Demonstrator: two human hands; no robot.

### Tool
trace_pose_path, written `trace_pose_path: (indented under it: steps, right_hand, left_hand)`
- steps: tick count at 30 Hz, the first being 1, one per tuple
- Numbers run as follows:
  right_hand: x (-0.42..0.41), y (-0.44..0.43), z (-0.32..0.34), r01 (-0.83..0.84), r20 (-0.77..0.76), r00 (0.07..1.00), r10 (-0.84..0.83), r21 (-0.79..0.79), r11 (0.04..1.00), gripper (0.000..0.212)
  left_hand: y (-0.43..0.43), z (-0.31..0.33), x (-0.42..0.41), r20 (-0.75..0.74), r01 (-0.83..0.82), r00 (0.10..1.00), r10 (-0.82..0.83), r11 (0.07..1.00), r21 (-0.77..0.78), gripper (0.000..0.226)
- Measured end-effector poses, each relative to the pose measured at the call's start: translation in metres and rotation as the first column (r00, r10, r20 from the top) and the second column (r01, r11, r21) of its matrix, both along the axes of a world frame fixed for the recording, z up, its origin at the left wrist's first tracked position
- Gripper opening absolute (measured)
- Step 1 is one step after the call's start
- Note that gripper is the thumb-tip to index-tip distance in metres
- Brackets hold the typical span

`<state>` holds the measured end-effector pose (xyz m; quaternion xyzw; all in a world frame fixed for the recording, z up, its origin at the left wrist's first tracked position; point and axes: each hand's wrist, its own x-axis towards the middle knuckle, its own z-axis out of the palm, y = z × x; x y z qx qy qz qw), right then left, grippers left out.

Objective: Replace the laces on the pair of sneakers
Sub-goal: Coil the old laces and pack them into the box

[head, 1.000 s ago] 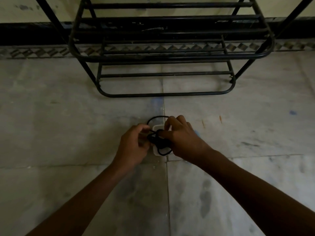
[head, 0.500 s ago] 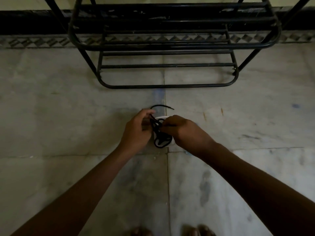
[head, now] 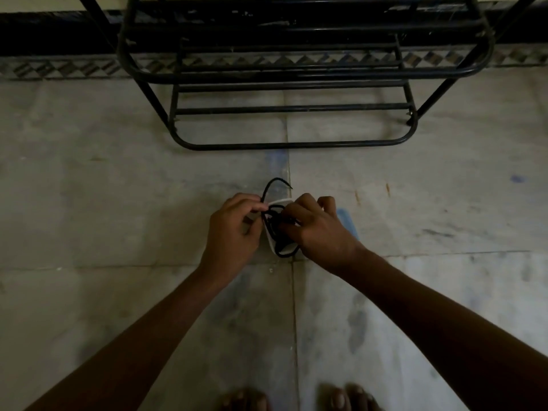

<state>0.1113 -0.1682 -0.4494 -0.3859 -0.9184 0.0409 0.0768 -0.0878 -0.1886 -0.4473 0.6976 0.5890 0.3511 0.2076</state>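
In front of the rack [head: 296, 145], a white sneaker [head: 270, 243] sits between both hands. The left hand [head: 234, 229] and right hand [head: 318, 232] each pinch the black lace [head: 275, 216].

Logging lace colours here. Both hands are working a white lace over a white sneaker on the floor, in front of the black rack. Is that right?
Not quite: the lace is black, not white. The head view shows the left hand and right hand pinching it over the white sneaker on the floor, in front of the black rack.
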Motion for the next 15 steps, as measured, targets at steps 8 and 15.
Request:
trace_pose_path:
  steps: [8, 15]
  right_hand:
    - [0.022, 0.018, 0.011, 0.11, -0.352, 0.914, -0.2, -0.26, 0.959, 0.041]
    - [0.01, 0.052, 0.019, -0.001, -0.125, 0.991, -0.044, -0.336, 0.942, 0.052]
  left_hand:
    - [-0.018, 0.002, 0.003, -0.102, 0.133, 0.985, -0.14, 0.989, -0.068, 0.036]
    - [-0.017, -0.003, 0.009, -0.236, 0.239, 0.937, -0.257, 0.966, -0.103, 0.026]
